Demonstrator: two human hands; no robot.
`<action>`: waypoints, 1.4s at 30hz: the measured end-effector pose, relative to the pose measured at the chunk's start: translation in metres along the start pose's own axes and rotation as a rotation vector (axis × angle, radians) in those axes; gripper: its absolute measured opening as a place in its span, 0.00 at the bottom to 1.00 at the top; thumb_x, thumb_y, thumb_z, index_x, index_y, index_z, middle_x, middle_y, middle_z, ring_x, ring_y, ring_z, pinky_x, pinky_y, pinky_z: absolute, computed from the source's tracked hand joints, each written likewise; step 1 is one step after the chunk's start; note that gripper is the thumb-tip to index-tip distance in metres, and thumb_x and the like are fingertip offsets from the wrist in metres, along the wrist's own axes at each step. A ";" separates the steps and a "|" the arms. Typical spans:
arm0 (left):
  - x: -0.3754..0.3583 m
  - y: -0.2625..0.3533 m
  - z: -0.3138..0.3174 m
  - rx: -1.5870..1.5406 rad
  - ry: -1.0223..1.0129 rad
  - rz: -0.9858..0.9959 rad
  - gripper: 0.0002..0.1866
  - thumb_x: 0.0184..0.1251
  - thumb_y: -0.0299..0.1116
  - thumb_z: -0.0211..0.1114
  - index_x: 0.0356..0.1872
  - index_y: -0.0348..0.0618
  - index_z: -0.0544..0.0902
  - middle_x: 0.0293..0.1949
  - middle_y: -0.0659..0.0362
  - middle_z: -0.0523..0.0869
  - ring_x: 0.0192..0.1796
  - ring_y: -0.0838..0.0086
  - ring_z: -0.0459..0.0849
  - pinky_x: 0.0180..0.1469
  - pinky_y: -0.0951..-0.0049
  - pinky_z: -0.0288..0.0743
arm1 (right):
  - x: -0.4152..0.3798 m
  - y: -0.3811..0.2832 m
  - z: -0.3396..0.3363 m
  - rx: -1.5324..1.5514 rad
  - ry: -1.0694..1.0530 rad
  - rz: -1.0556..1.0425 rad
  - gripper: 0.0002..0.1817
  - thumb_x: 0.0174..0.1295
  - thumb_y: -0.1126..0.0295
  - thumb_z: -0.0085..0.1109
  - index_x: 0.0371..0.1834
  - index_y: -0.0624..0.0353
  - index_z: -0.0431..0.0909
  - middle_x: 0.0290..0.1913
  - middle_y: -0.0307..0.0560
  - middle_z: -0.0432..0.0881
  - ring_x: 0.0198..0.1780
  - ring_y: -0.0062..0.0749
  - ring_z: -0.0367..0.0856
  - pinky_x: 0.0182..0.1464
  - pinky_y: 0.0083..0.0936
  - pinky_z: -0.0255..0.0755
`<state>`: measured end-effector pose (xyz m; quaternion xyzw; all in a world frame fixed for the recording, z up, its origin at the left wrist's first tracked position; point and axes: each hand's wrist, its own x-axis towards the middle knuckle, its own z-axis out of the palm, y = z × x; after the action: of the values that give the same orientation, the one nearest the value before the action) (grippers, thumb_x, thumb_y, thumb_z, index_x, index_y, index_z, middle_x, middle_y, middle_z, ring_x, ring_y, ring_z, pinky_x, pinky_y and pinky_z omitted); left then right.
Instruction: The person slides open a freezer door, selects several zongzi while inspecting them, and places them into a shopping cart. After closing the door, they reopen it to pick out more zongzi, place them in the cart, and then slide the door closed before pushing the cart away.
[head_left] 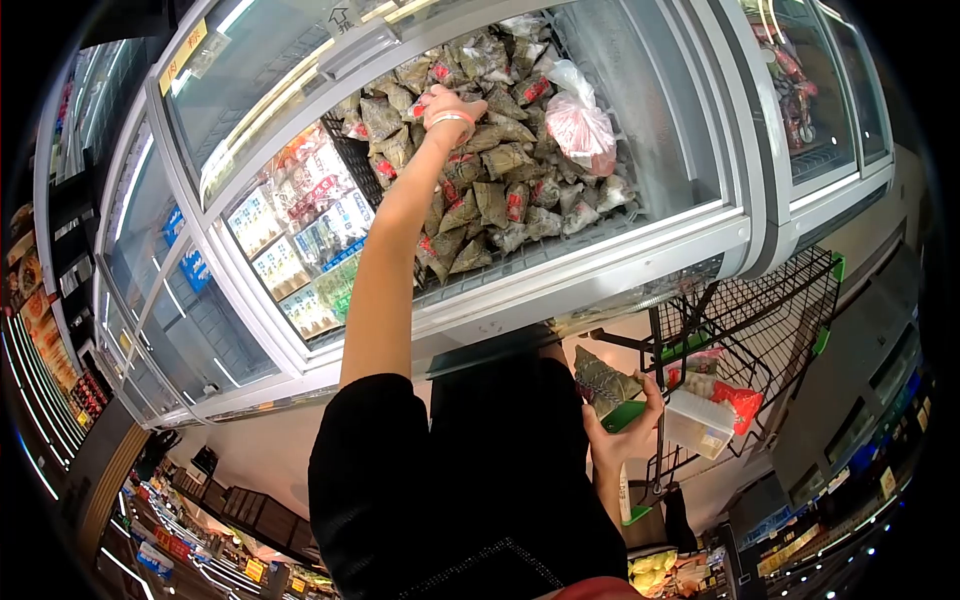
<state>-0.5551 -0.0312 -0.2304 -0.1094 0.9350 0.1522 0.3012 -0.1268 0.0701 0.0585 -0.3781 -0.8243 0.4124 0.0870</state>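
Note:
My left hand (453,108), with a pale band at the wrist, reaches into the open chest freezer. Its thumb and fingers are spread over a heap of leaf-wrapped zongzi (490,203) in clear packs, some with red labels. The fingertips touch the packs and are partly hidden. Down at my right side, my right hand (625,430) grips a packed dark green zongzi (603,382) between thumb and fingers. A green cart handle part (624,415) shows right beneath that pack, close to the palm.
A pink-and-white plastic bag (580,130) rests on the heap's right side. Boxed and bagged goods (310,235) fill the section to the left. The freezer's metal rim (560,270) runs before me. A black wire shopping cart (750,330) stands right, holding a clear plastic box (698,422) and red-marked bags.

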 end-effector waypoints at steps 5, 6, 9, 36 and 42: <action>0.004 -0.033 -0.030 -0.133 -0.205 -0.041 0.46 0.45 0.55 0.71 0.57 0.26 0.68 0.48 0.43 0.78 0.49 0.59 0.80 0.46 0.64 0.77 | 0.001 -0.002 -0.003 -0.077 -0.026 -0.011 0.43 0.40 0.63 0.78 0.60 0.65 0.64 0.54 0.53 0.71 0.57 0.45 0.69 0.61 0.39 0.61; 0.012 -0.043 -0.032 -0.164 -0.312 -0.040 0.42 0.46 0.52 0.71 0.55 0.27 0.70 0.42 0.46 0.81 0.42 0.62 0.83 0.39 0.66 0.79 | 0.002 -0.004 -0.003 -0.109 -0.042 -0.018 0.43 0.40 0.63 0.78 0.59 0.66 0.65 0.54 0.53 0.71 0.57 0.45 0.69 0.61 0.39 0.61; 0.028 -0.080 -0.009 -0.351 -0.151 0.111 0.34 0.49 0.45 0.72 0.51 0.27 0.72 0.26 0.56 0.78 0.22 0.71 0.77 0.25 0.71 0.72 | 0.001 -0.003 -0.002 -0.084 -0.042 0.051 0.41 0.38 0.64 0.78 0.57 0.64 0.67 0.53 0.53 0.71 0.56 0.45 0.69 0.59 0.37 0.63; -0.369 -0.056 -0.116 -1.139 -0.684 0.852 0.31 0.48 0.19 0.62 0.58 0.41 0.66 0.61 0.55 0.70 0.49 0.73 0.79 0.50 0.75 0.70 | -0.156 0.083 -0.067 -0.095 0.068 0.064 0.42 0.38 0.62 0.79 0.56 0.65 0.65 0.53 0.58 0.69 0.57 0.51 0.68 0.59 0.40 0.65; -0.442 -0.063 -0.096 -1.163 -0.845 0.885 0.37 0.48 0.21 0.63 0.64 0.39 0.60 0.63 0.49 0.68 0.57 0.61 0.77 0.61 0.64 0.69 | -0.216 0.118 -0.097 -0.065 0.120 -0.011 0.43 0.37 0.65 0.79 0.58 0.65 0.65 0.54 0.57 0.69 0.58 0.49 0.68 0.61 0.39 0.64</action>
<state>-0.2356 -0.0730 0.0937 0.1957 0.4729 0.7414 0.4340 0.1339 0.0237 0.0697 -0.4000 -0.8326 0.3616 0.1263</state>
